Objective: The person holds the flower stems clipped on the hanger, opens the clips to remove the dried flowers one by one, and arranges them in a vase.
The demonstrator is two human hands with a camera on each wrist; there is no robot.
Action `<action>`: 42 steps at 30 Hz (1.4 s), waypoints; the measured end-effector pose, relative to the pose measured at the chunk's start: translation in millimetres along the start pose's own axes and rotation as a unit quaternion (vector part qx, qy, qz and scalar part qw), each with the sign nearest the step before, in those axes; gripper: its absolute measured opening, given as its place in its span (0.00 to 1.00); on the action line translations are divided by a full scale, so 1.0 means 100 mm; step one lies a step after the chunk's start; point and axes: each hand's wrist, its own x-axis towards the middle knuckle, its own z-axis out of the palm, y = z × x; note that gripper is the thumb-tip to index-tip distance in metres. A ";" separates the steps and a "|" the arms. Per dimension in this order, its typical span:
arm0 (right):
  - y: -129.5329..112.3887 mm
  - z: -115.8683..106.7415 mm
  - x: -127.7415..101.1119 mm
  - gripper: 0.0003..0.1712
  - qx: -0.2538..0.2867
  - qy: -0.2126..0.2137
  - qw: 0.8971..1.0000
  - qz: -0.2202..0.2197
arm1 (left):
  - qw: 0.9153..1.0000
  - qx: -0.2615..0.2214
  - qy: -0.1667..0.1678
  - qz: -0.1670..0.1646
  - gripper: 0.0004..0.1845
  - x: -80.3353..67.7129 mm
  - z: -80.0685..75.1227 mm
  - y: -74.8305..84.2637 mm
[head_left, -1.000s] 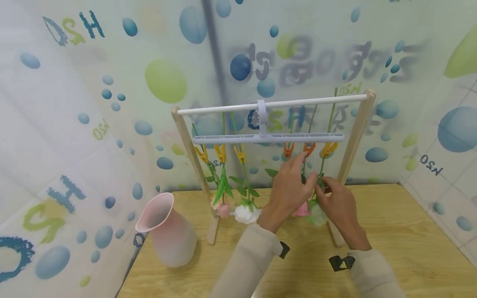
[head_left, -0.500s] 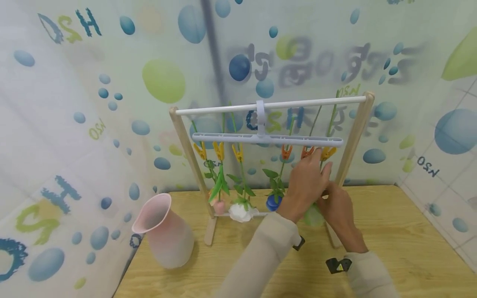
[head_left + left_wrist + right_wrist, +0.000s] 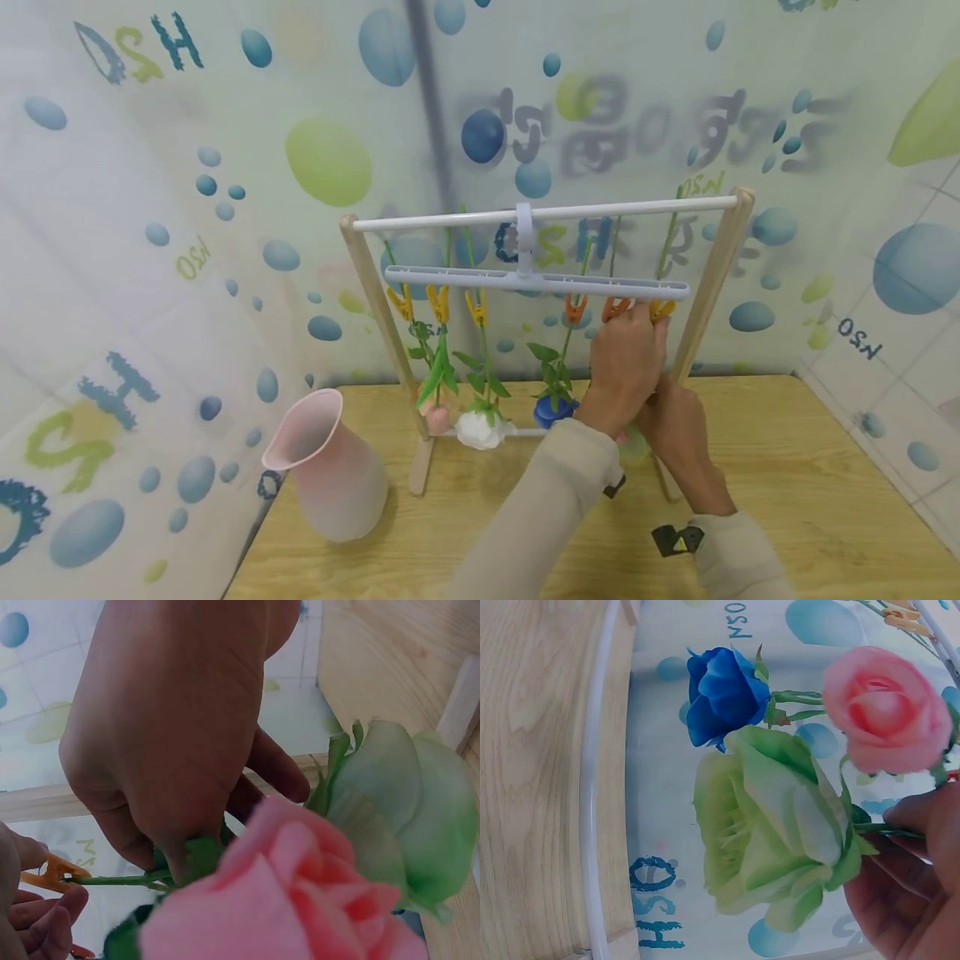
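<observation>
In the head view my left hand [image 3: 626, 358] is up at the right end of the hanger, at the last yellow clothespin [image 3: 662, 310]. The left wrist view has its thumb and fingers pinching that clothespin [image 3: 56, 874], which bites on a green stem [image 3: 112, 880]. Lower down, my right hand [image 3: 678, 429] grips the stem of a pale green artificial rose [image 3: 772, 825], whose bloom hangs downward. A pink rose [image 3: 885, 709] and a blue rose [image 3: 724, 697] hang beside it. My left forearm covers most of the pink bloom in the head view.
A lilac hanger [image 3: 465, 277] hangs from the white rod [image 3: 630, 207] of a wooden stand [image 3: 375, 292]. More yellow and orange clothespins [image 3: 575, 308] hold flowers, including a white one [image 3: 480, 429]. A pink-and-white vase [image 3: 341, 483] stands left on the wooden table [image 3: 825, 483].
My left hand has moved right, from the orange clothespin to the last yellow one, uncovering the blue rose. The right hand has stayed low on the green rose's stem.
</observation>
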 end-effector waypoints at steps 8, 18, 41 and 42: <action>-0.04 -0.02 -0.01 0.12 -0.001 -0.002 1.000 -0.011 | 1.000 0.017 0.012 0.010 0.17 0.04 0.00 0.01; -0.04 -0.02 0.02 0.19 -0.006 -0.002 1.000 -0.004 | 0.994 0.090 0.033 0.047 0.17 0.06 -0.02 0.02; 0.08 0.03 -0.11 0.01 0.022 -0.001 1.000 0.000 | 0.993 0.086 0.067 0.050 0.14 0.02 0.02 0.02; 0.09 0.04 -0.12 0.01 0.020 -0.003 1.000 0.002 | 0.992 0.091 0.069 0.051 0.13 0.01 0.03 0.02</action>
